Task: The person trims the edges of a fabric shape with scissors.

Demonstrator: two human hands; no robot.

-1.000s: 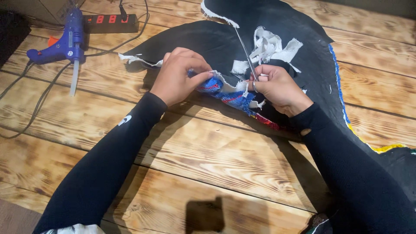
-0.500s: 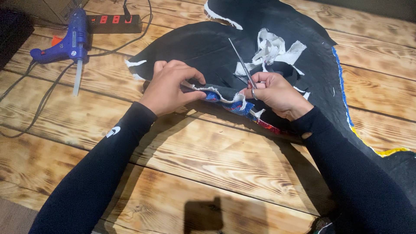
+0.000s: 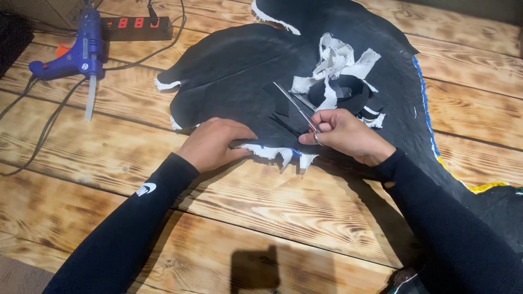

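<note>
A large black sheet of material (image 3: 239,71) with frayed white edges lies across the wooden table (image 3: 283,212). My left hand (image 3: 215,142) presses flat on its near edge, fingers closed over the fold. My right hand (image 3: 343,132) holds a pair of metal scissors (image 3: 297,105), blades pointing up and left over the sheet. A ragged white and blue fringe (image 3: 278,154) sticks out from under the sheet between my hands. Loose white cloth strips (image 3: 338,62) lie on the sheet beyond the scissors.
A blue glue gun (image 3: 73,57) lies at the far left with its cable (image 3: 38,136) trailing over the table. A black power strip (image 3: 136,27) with red switches sits behind it. The sheet's right edge shows blue and yellow trim (image 3: 430,130).
The blue and white piece I held up between both hands now lies flat under the black sheet's edge. My left hand pressed down on it; the scissors tilted lower over the sheet.
</note>
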